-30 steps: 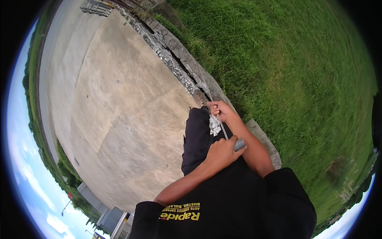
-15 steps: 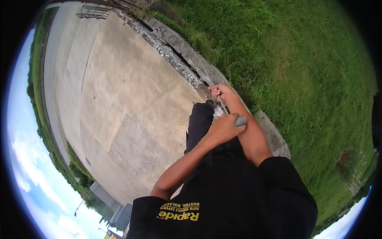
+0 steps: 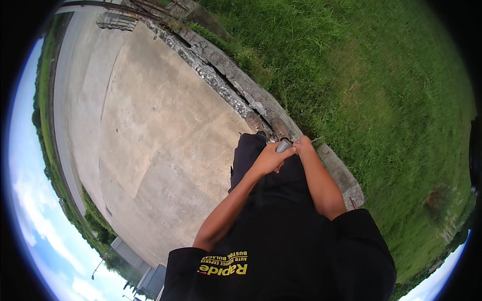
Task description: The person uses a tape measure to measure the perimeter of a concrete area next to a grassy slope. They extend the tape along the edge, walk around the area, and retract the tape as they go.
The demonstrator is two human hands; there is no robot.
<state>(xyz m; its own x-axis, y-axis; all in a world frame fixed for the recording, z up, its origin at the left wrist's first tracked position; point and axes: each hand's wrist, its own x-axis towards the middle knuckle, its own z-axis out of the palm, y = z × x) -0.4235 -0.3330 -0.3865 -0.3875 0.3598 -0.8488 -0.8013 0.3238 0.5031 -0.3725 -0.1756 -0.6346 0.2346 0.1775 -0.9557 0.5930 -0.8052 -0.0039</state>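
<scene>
A short grey cylinder [image 3: 283, 145], like a tool handle, sits in my left hand [image 3: 270, 159], with the fingers wrapped round it. My right hand [image 3: 302, 145] is close beside it, in front of my thighs, pinching a thin pale rod [image 3: 317, 139] that sticks out past the fingers toward the grass. Whether the rod joins the grey cylinder cannot be made out, as the fingers hide that part. Below the hands, my brown boots [image 3: 281, 129] stand on a cracked concrete ledge [image 3: 226, 80].
Left of the ledge spreads a wide concrete slab [image 3: 165, 120]. Thick green grass [image 3: 361, 90] borders its right side. A gap runs lengthwise through the ledge. A metal frame [image 3: 116, 21] stands at the far left. Broken concrete [image 3: 344, 178] lies near my right forearm.
My right hand has drawn back toward my body and to the right. The rod has swung from pointing ahead to pointing right. My left hand has shifted slightly left, still gripping the grey cylinder.
</scene>
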